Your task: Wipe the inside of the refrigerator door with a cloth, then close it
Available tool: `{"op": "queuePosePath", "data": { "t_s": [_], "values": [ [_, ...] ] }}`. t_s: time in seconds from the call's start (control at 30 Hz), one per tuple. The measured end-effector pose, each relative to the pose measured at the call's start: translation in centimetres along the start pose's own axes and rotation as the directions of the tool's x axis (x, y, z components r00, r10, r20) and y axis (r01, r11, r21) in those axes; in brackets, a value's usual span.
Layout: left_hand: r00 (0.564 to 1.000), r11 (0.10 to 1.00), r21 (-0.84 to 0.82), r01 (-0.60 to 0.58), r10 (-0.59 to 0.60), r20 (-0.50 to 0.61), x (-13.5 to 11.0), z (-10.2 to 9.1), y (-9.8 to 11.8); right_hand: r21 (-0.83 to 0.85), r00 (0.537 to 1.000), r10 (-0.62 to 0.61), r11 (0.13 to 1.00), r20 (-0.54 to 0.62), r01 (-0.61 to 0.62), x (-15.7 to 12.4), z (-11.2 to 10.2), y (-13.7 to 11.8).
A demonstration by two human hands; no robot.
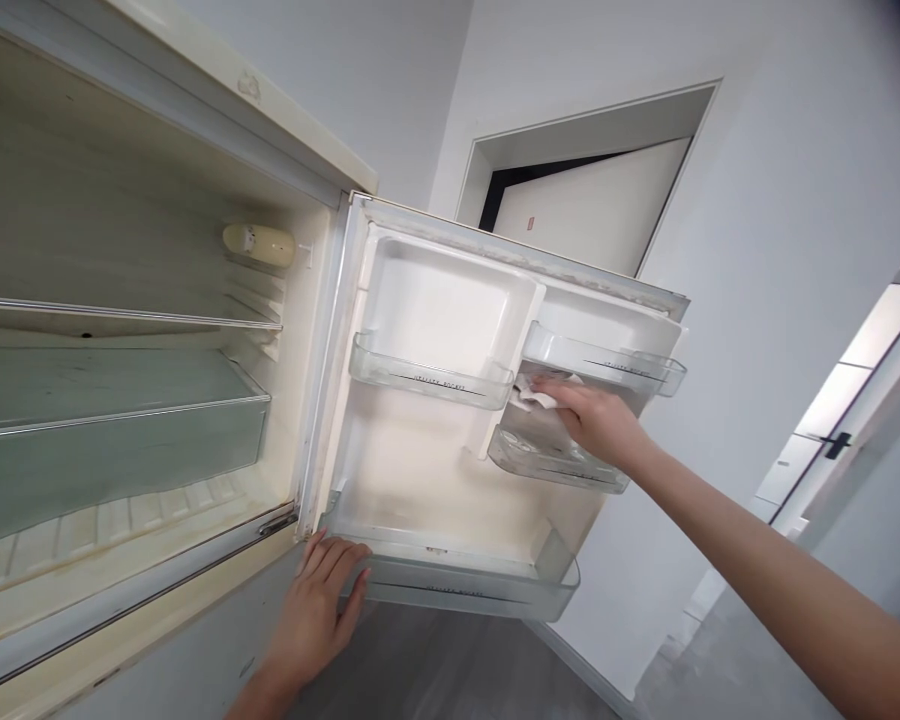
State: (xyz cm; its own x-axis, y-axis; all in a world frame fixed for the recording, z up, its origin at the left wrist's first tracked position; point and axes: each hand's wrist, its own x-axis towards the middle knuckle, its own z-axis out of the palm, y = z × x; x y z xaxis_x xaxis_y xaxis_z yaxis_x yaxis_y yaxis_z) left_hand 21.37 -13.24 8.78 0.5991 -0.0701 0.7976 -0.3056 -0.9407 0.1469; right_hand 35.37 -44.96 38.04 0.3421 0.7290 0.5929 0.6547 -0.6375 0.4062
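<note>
An old white fridge stands open, its door (420,300) swung out to the right. My right hand (596,420) reaches into the door between the upper right bin (607,360) and the small clear bin (555,465) below it, fingers closed on a white cloth (534,397) pressed against the door's inner wall. My left hand (319,605) lies flat with fingers stretched out against the door's bottom corner, beside the long bottom shelf (465,590). A clear bin (427,375) hangs on the door's left side.
Inside the fridge cabinet are glass shelves (120,315) and a frosted drawer front (120,455), with a cream lamp housing (259,243) on the side wall. Behind the door is a white wall with a doorway (585,200). A glass door with a black handle (836,443) is at right.
</note>
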Motion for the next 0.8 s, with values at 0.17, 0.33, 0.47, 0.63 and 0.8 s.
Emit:
{"op": "queuePosePath", "data": {
  "t_s": [0.17, 0.33, 0.47, 0.63, 0.8],
  "values": [
    [1.000, 1.000, 0.018, 0.000, -0.001, 0.031, -0.2, 0.0, -0.3, -0.300, 0.896, -0.443, 0.849, 0.041, 0.434, -1.7, 1.0, 3.7],
    [1.000, 1.000, 0.016, -0.009, 0.009, 0.009, 0.1, 0.0, -0.1, -0.366, 0.935, -0.347, 0.863, 0.069, 0.348, -3.7, 1.1, 7.0],
    [1.000, 0.999, 0.020, -0.028, 0.028, -0.010, 0.3, -0.2, 0.0, -0.338, 0.978, -0.203, 0.918, 0.048, 0.207, -3.8, 0.5, 5.7],
    [0.999, 0.999, 0.031, -0.030, 0.029, 0.020, 0.1, -0.3, -0.1, -0.163, 0.974, 0.176, 0.975, 0.142, -0.153, -2.9, -0.5, 2.3],
    [1.000, 0.999, 0.023, -0.026, 0.025, 0.012, 0.1, -0.3, -0.1, 0.170, 0.876, 0.353, 0.890, 0.329, -0.423, -2.3, -1.7, 1.1]
  ]
}}
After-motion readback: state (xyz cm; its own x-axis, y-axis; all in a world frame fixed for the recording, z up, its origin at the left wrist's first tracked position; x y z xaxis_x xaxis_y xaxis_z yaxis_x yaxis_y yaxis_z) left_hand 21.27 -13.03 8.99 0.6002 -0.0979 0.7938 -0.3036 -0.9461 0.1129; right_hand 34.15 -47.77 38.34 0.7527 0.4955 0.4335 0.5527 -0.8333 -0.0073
